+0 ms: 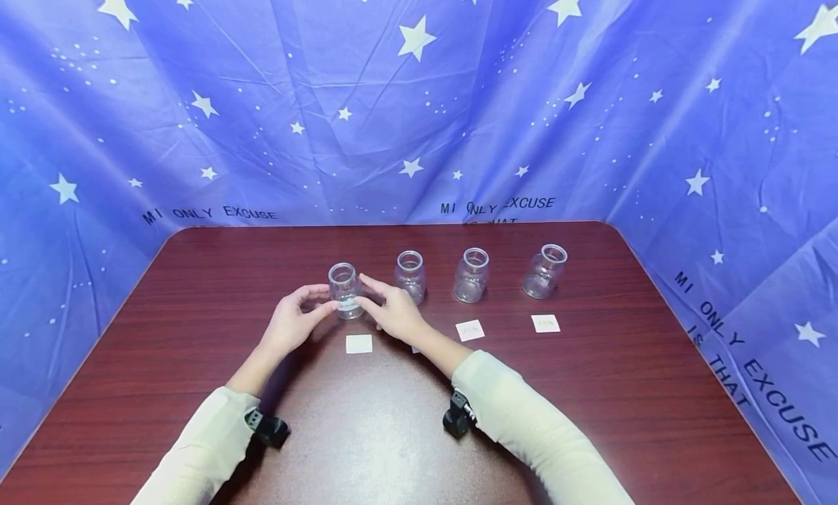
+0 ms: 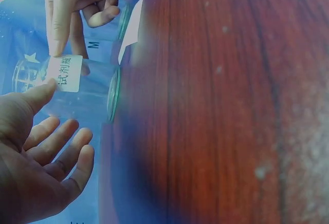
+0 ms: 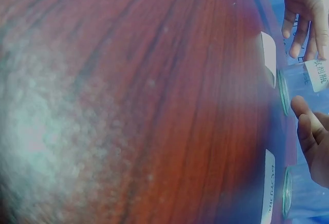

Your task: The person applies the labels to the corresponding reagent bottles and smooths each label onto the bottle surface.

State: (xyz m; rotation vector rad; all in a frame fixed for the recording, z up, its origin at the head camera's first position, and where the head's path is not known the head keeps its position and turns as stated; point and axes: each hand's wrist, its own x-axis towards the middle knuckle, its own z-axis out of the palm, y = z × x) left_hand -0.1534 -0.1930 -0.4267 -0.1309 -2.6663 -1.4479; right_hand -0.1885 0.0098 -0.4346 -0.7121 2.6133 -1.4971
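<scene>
A clear glass jar stands upright at the left end of a row, a white label with printed characters on its front. From its left side my left hand holds it, the thumb on the label's edge and the index finger at the jar's side; the other fingers curve loosely beside the glass. My right hand steadies it from the right, thumb on the label's other edge and fingers reaching round behind. In the left wrist view, both thumbs press the label. A small blank white card lies in front of this jar.
Three more clear jars stand to the right: one partly behind my right hand, a middle jar and a far-right jar. Marked cards lie before the middle and far-right ones. A starry blue curtain borders the table.
</scene>
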